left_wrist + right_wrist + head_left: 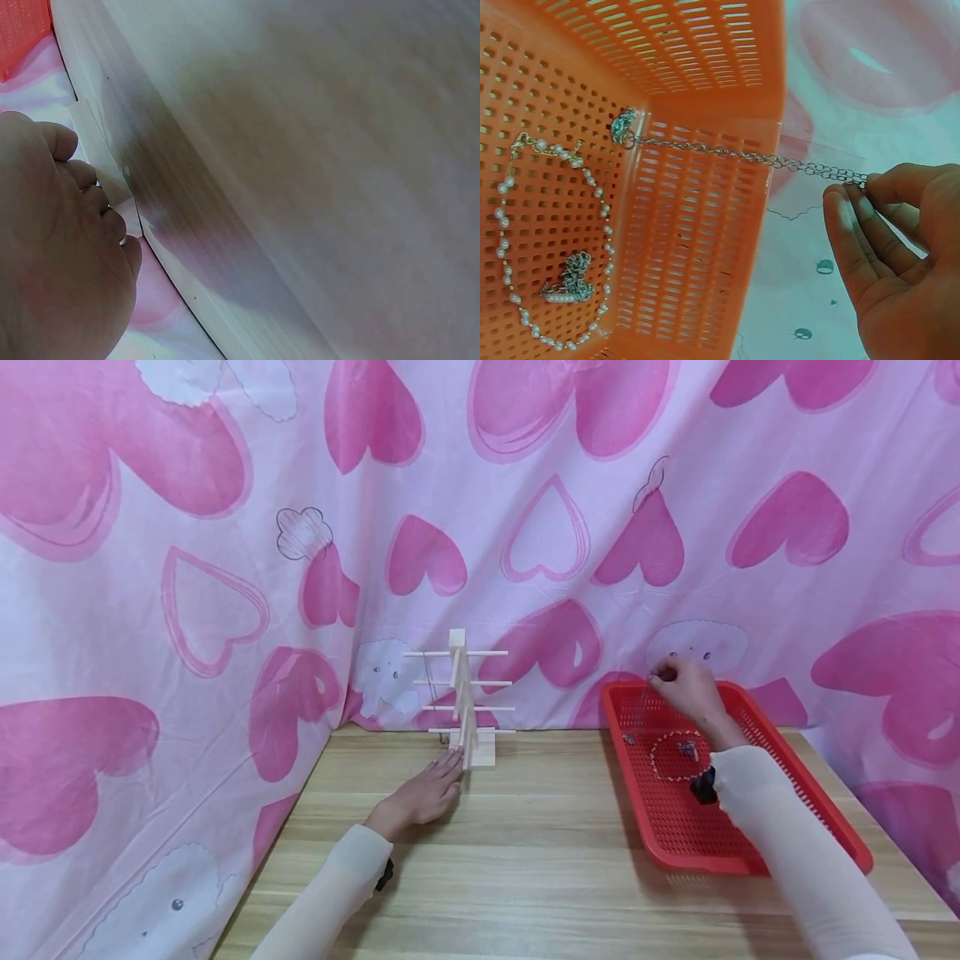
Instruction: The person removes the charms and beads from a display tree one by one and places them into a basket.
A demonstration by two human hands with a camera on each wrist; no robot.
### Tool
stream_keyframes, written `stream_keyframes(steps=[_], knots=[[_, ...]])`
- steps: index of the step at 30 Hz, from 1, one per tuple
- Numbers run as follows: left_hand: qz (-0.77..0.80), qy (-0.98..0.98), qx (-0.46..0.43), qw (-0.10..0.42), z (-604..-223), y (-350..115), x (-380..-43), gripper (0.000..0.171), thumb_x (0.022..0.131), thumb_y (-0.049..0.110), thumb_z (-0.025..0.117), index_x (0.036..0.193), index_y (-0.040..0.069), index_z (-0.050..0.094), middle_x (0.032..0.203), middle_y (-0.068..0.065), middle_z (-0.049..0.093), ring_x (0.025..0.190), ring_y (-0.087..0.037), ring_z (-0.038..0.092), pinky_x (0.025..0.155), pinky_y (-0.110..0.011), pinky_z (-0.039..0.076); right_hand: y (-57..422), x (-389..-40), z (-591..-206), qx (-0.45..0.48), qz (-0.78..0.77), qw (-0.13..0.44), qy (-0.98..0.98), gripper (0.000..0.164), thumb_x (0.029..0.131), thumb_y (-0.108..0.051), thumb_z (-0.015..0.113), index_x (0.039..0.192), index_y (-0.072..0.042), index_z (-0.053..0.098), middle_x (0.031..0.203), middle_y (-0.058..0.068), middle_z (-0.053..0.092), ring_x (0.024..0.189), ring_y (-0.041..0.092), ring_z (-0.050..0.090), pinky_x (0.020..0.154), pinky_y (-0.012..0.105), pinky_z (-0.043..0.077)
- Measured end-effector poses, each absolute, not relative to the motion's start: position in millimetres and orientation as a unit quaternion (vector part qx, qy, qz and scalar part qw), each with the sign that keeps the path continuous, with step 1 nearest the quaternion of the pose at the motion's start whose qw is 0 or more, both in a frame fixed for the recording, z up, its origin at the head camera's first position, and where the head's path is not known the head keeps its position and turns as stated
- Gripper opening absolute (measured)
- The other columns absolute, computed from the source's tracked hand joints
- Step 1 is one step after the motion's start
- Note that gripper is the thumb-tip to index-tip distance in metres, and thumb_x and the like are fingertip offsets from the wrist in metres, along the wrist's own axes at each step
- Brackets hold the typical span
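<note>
Silver chain necklace (727,153) ran straight down from right hand (907,292), upper end pinched in thumb-and-fingertip grip; pendant (622,124) was inside red basket (633,785), contact unclear. Left hand (429,792) lay, fingers extended, at wooden stand (466,714).

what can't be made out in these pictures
Right wrist: the pinched part of the held chain, hidden by the right fingers.
Right wrist: the rest of the red basket, cut off by the picture edges.
Head: the links of the thin strand on the wooden stand, too small.
Left wrist: part of the left hand, cut off by the left edge.
</note>
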State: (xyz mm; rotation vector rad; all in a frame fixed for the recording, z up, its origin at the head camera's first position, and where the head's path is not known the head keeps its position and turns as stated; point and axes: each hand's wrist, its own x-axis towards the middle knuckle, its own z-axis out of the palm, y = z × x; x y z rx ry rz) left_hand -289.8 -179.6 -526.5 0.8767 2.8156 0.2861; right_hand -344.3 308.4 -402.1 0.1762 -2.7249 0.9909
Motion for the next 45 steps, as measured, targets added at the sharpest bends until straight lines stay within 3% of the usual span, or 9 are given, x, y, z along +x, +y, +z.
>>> stream_keyframes(steps=[7,22,33,45], knots=[[0.093,0.948,0.291,0.091,-526.3,-179.3,-289.5,0.061,0.115,0.028,0.026,0.168,-0.001,0.02,0.18,-0.015,0.009,0.167,-0.036,0.012,0.136,-0.052,0.019,307.2,-345.1,-408.2,0.056,0.338,0.09,-0.935,0.028,0.107,-0.017,0.061,0.128,0.001,0.067,0.117,0.024,0.069,0.101,0.034,0.063,0.08,0.034,0.058],[0.1,0.946,0.295,0.086,-524.8,-179.1,-288.7,0.06,0.115,0.026,0.028,0.167,-0.003,0.022,0.18,-0.016,0.01,0.167,-0.037,0.013,0.136,-0.052,0.02,304.7,-346.5,-432.1,0.053,0.325,0.06,-0.942,0.023,0.105,-0.015,0.062,0.122,-0.001,0.069,0.113,0.022,0.069,0.098,0.033,0.061,0.082,0.036,0.057],[0.106,0.947,0.29,0.089,-524.2,-178.1,-287.5,0.06,0.114,0.024,0.03,0.168,-0.001,0.023,0.18,-0.016,0.01,0.167,-0.037,0.014,0.136,-0.053,0.02,303.0,-341.5,-443.9,0.039,0.33,0.025,-0.943,0.034,0.103,-0.014,0.066,0.133,0.001,0.066,0.121,0.023,0.068,0.102,0.035,0.062,0.087,0.04,0.062],[0.107,0.946,0.294,0.085,-524.7,-178.0,-287.6,0.06,0.114,0.024,0.029,0.167,-0.003,0.022,0.179,-0.018,0.011,0.167,-0.039,0.014,0.136,-0.054,0.02,302.5,-342.6,-449.9,0.048,0.319,0.029,-0.946,0.033,0.104,-0.015,0.064,0.132,0.002,0.066,0.119,0.025,0.068,0.101,0.035,0.062,0.085,0.042,0.061]])
